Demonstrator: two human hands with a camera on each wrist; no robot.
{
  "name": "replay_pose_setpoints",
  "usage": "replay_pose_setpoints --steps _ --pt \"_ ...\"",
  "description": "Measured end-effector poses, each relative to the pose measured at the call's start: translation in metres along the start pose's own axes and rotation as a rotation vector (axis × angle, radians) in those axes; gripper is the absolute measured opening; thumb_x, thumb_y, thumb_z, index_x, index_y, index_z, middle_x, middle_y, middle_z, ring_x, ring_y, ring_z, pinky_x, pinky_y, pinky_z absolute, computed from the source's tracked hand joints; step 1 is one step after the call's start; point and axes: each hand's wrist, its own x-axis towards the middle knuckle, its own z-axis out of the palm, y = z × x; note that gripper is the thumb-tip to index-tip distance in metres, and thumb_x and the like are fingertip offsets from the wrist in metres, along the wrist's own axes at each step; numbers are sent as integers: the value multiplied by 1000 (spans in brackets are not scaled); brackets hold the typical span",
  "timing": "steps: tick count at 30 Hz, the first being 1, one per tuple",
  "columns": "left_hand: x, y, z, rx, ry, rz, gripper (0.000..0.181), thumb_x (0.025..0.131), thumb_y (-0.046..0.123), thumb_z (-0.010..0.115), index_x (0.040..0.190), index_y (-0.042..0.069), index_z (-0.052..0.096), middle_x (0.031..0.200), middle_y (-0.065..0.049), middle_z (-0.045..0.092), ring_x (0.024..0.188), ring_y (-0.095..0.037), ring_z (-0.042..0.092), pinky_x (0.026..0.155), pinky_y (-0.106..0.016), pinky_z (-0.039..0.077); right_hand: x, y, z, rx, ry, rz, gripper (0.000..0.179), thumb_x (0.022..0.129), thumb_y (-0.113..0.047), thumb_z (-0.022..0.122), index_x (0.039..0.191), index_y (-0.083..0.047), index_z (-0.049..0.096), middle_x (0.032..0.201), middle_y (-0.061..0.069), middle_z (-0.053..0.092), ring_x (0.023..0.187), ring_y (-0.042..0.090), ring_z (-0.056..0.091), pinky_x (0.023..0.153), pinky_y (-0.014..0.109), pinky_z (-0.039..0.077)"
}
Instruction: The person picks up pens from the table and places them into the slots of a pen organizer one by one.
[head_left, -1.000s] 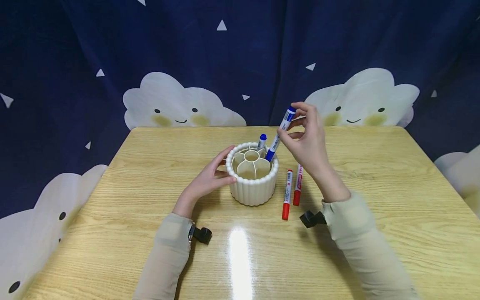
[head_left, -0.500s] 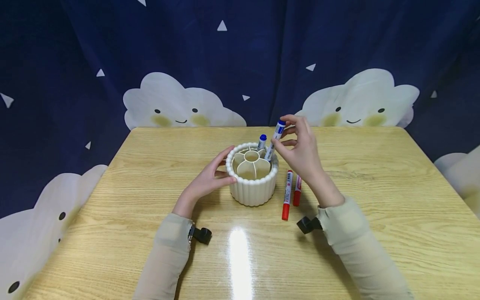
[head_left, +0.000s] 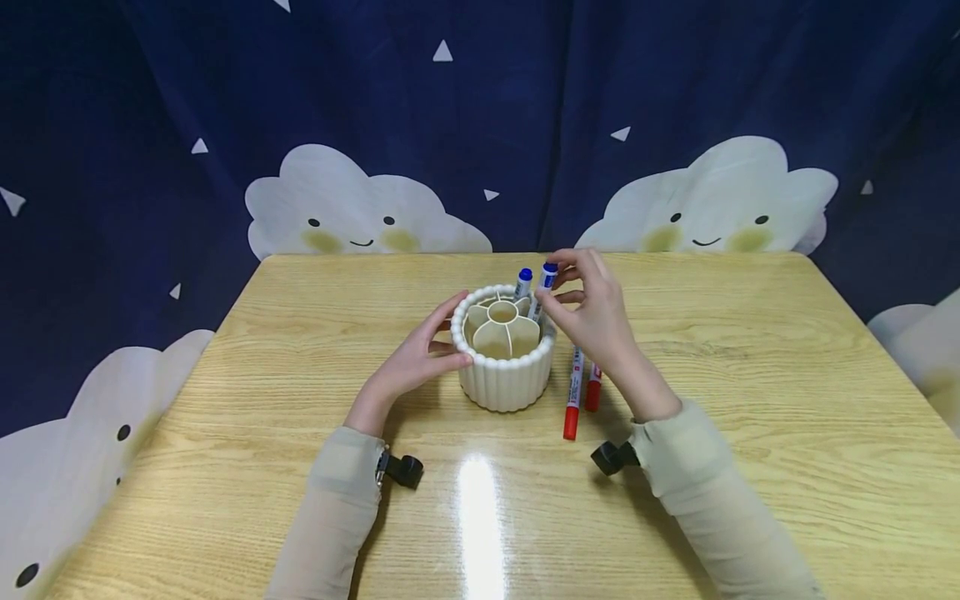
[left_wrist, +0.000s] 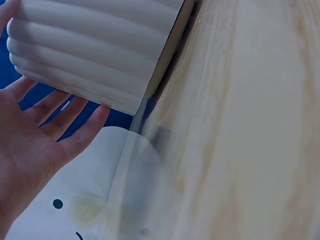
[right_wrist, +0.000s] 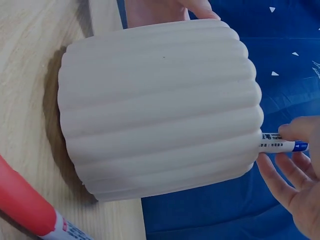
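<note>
A cream, ribbed pen holder (head_left: pixel 504 385) with petal-shaped compartments stands upright on the table. My left hand (head_left: pixel 411 360) holds it from the left, thumb at the front rim and fingers round the far side. In the left wrist view, fingertips touch the ribbed wall (left_wrist: pixel 95 55). My right hand (head_left: pixel 592 321) pinches a blue-capped whiteboard marker (head_left: pixel 548 278) near its upper end. The marker's lower part is inside a right-hand compartment, hidden by the wall in the right wrist view. Another blue-capped marker (head_left: pixel 523 284) stands in a compartment at the back.
Two red-capped markers, one nearer (head_left: pixel 573 400) and one partly hidden behind my right wrist (head_left: pixel 593 390), lie on the wooden table (head_left: pixel 225 467) right of the holder. A dark blue curtain (head_left: pixel 360 92) with clouds hangs behind the table's far edge.
My right hand has moved down and left, lowering the blue-capped marker deeper into the holder and bringing it more upright. My left hand and the holder have stayed put.
</note>
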Motion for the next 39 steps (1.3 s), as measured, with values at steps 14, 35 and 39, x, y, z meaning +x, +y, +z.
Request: replay_pose_setpoints --steps 14,35,39 --pt "1 0 0 -7 1 -7 81 79 11 66 146 13 19 138 -14 34 122 -31 37 96 -48 40 -6 5 5 32 -23 -12 26 77 -3 69 101 0 59 96 8 57 83 16 59 64 17 53" --pt "1 1 0 -19 6 -9 81 79 9 66 146 18 20 137 -13 35 121 -29 38 96 -48 40 -5 6 -8 -35 17 -24 17 83 -2 60 99 -1 64 96 10 60 82 16 59 65 16 52" --pt "0 1 0 -17 7 -8 81 79 7 66 146 17 20 136 -14 35 120 -29 38 96 -47 41 -5 15 -17 -79 26 6 17 84 -2 58 100 -2 64 97 8 61 81 15 59 64 11 49"
